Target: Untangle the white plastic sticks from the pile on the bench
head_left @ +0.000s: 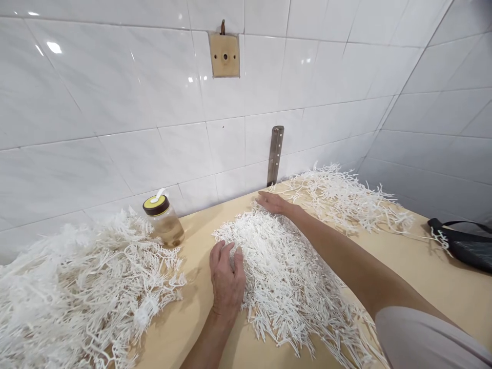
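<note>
In the head view, a pale yellow tabletop (pixel 434 284) runs back to a white tiled wall (pixel 165 97), and the middle pile (pixel 284 266) of thin white strands stretches from near the tabletop's back edge down toward its front. The left hand (pixel 227 282) is at the pile's left side, half open, fingers loosely bent and thumb against the strands; it looks to be cupping the side, with nothing clearly gripped. The right hand (pixel 274 202) is at the pile's far end, close to the back edge, opened out with fingers nearly straight and pointing left; whether it pinches any strands I cannot tell. Its forearm passes along the right of the pile, down to a pale sleeve (pixel 430 338). A bigger, looser left pile (pixel 88 292) covers the tabletop's left part, with a jar (pixel 167 223) under a yellow and dark lid just beside it, near the back edge. The right pile (pixel 346 200) spreads over the back right corner, a few strands trailing to a black bag (pixel 467 248) at the right edge. A metal strip (pixel 275 154) stands against the wall behind the right hand, and a yellowed plate (pixel 225 56) is set higher up
</note>
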The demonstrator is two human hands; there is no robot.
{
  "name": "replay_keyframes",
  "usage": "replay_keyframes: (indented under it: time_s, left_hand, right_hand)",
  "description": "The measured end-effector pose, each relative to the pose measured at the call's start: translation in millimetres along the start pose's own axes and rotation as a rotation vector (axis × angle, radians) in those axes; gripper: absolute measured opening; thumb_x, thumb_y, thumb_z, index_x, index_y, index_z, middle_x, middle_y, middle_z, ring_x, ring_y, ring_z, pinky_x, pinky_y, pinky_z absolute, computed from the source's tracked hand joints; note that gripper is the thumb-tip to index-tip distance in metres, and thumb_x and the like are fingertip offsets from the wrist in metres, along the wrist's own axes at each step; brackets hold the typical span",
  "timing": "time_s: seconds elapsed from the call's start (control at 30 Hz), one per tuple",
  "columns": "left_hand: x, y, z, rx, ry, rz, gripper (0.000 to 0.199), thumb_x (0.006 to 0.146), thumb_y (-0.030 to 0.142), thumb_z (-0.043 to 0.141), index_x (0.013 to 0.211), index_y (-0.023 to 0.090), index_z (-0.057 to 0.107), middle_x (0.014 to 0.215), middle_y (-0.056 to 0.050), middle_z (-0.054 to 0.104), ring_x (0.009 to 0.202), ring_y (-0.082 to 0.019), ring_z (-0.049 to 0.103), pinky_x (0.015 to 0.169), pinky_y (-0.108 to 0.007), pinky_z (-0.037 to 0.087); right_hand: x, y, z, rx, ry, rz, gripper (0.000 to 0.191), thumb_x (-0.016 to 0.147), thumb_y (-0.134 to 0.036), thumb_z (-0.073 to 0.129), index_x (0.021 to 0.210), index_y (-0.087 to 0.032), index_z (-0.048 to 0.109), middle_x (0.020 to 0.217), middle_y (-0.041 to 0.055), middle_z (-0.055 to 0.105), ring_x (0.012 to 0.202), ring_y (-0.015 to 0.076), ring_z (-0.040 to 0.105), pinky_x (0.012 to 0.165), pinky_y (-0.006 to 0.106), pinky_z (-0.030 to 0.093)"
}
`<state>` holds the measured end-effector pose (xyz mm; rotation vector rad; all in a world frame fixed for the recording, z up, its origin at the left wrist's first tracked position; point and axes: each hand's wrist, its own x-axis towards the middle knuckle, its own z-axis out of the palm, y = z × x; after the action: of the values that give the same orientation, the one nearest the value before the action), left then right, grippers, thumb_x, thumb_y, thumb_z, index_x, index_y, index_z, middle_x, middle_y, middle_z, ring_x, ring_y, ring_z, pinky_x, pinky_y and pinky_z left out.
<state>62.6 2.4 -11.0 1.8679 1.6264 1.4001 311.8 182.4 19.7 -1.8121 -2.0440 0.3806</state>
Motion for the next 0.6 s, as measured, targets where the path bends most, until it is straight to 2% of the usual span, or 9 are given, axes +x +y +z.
replay_keyframes:
  time_s: [0.1, 0.3, 0.43, 0.5, 0.6]
  left_hand:
    - [0.1, -0.9, 0.1, 0.013, -0.012, -0.011, 0.031, 0.093, 0.038, 0.048, 0.108, 0.019, 0.068, 0.127, -0.014, 0.056, 0.124, -0.027, 0.050, 0.107, -0.046, 0.042]
    - [0.4, -0.2, 0.3, 0.031, -0.022, -0.004, 0.032, 0.092, 0.039, 0.049, 0.107, 0.018, 0.068, 0.126, -0.014, 0.056, 0.125, -0.027, 0.048, 0.109, -0.047, 0.039]
    - [1.2, 0.3, -1.0, 0.025, -0.018, -0.014, 0.032, 0.092, 0.039, 0.048, 0.107, 0.018, 0.067, 0.127, -0.014, 0.056, 0.125, -0.027, 0.048, 0.110, -0.046, 0.038]
    - [2.0, 0.3, -1.8, 0.019, -0.022, -0.015, 0.032, 0.092, 0.039, 0.048, 0.106, 0.018, 0.067, 0.127, -0.013, 0.056, 0.126, -0.026, 0.048, 0.110, -0.045, 0.038]
    - [3.4, 0.7, -2.4, 0.019, -0.025, -0.018, 0.033, 0.092, 0.040, 0.047, 0.106, 0.018, 0.067, 0.126, -0.013, 0.057, 0.126, -0.026, 0.048, 0.111, -0.043, 0.038]
  right_hand:
    - [-2.0, -6.1, 4.2, 0.010, -0.072, -0.055, 0.075, 0.090, -0.070, 0.036, 0.144, -0.019, 0.044, 0.152, 0.0087, 0.040, 0.141, 0.0275, 0.035, 0.117, 0.036, 0.024]
    - [-13.4, -6.5, 6.3, 0.003, -0.124, -0.123, 0.061, 0.095, -0.062, 0.032, 0.136, -0.024, 0.054, 0.146, 0.0064, 0.049, 0.141, 0.0245, 0.035, 0.117, 0.039, 0.023]
    - [-9.1, -10.9, 2.7, 0.024, -0.122, -0.084, 0.075, 0.092, -0.068, 0.033, 0.146, -0.018, 0.041, 0.154, 0.0124, 0.036, 0.143, 0.0302, 0.031, 0.118, 0.044, 0.020]
    - [-8.3, -17.5, 0.7, 0.047, -0.137, -0.079, 0.082, 0.089, -0.072, 0.034, 0.150, -0.018, 0.035, 0.157, 0.0121, 0.030, 0.145, 0.0314, 0.026, 0.119, 0.045, 0.018]
    - [-18.2, -33.2, -1.5, 0.092, -0.204, -0.126, 0.082, 0.087, -0.075, 0.032, 0.146, -0.020, 0.044, 0.154, 0.0095, 0.036, 0.145, 0.0294, 0.027, 0.119, 0.043, 0.019]
